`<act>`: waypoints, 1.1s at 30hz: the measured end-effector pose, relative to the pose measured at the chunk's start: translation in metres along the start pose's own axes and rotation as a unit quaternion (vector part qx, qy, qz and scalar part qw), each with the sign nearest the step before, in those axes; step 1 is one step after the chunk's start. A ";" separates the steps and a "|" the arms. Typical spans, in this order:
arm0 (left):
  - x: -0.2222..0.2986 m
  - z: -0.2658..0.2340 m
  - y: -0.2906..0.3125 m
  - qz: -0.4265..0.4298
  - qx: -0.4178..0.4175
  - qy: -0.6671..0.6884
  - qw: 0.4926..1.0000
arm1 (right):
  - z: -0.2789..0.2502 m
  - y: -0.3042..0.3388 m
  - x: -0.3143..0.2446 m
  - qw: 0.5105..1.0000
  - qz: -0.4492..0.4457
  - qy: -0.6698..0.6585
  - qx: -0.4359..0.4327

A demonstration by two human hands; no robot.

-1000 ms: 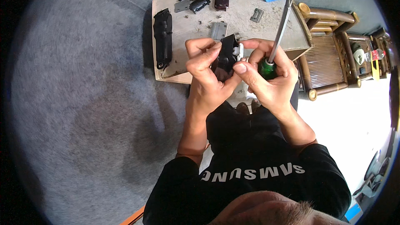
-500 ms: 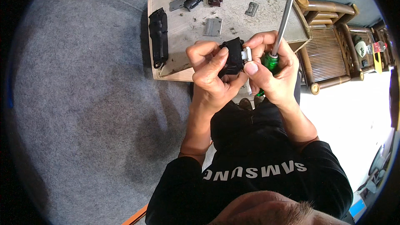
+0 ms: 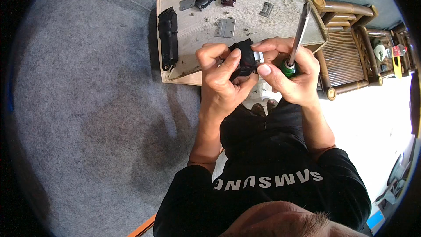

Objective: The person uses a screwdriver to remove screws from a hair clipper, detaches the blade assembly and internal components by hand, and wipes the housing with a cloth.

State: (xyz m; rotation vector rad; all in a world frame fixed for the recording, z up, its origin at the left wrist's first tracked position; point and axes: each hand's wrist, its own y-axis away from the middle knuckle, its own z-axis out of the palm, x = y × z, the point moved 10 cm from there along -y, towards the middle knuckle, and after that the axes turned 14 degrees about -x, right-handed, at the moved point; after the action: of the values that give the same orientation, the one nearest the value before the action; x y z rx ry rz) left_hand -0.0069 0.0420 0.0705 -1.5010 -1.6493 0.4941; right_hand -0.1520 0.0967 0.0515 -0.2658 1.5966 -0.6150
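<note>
Meanwhile, the left hand [image 3: 221,81] grips a black device part [image 3: 246,53] as the right hand [image 3: 297,77] clasps a green-handled screwdriver [image 3: 300,36] and touches a white piece [image 3: 258,56].

Lettering: one line of white capitals [image 3: 265,182] | is running upside down across chest of black shirt [image 3: 342,193] | sitting below left hand [image 3: 222,78] and right hand [image 3: 294,81]

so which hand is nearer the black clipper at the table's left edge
Left. The left hand is to the right of the black clipper; the right hand is farther right, beyond the left one.
</note>
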 end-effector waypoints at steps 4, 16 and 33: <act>-0.003 0.000 -0.003 -0.016 -0.049 0.031 0.998 | 0.000 -0.013 -0.009 0.986 -0.072 0.089 -0.118; -0.003 0.005 -0.006 -0.020 -0.035 0.037 0.998 | 0.008 -0.009 -0.032 0.904 -0.229 0.348 -0.097; 0.008 -0.005 0.002 0.030 0.004 -0.039 0.999 | 0.004 0.003 -0.028 0.949 -0.235 0.210 -0.025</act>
State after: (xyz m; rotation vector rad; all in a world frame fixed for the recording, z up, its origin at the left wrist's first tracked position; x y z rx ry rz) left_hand -0.0011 0.0486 0.0738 -1.5451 -1.6645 0.5993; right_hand -0.1437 0.1131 0.0738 -0.5955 1.9767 -1.0514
